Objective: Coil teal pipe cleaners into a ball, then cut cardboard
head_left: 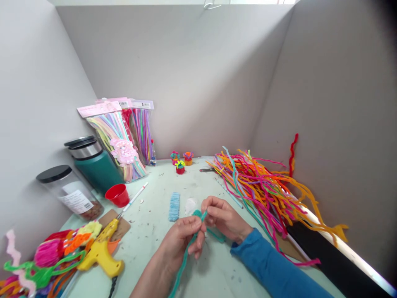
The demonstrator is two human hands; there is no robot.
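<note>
My left hand and my right hand meet near the table's front, both pinched on a teal pipe cleaner. Its upper end is curled into a small coil between my fingertips, and its tail hangs down toward me past my left wrist. A light blue coiled pipe-cleaner piece and a white fluffy bit lie on the pale green table just beyond my hands. My right forearm wears a blue sleeve.
A yellow glue gun lies at the left front beside colourful pipe-cleaner shapes. A red cup, a teal flask, a jar and pipe-cleaner packs stand at the left. Loose pipe cleaners sprawl on the right. Three small finished figures stand at the back.
</note>
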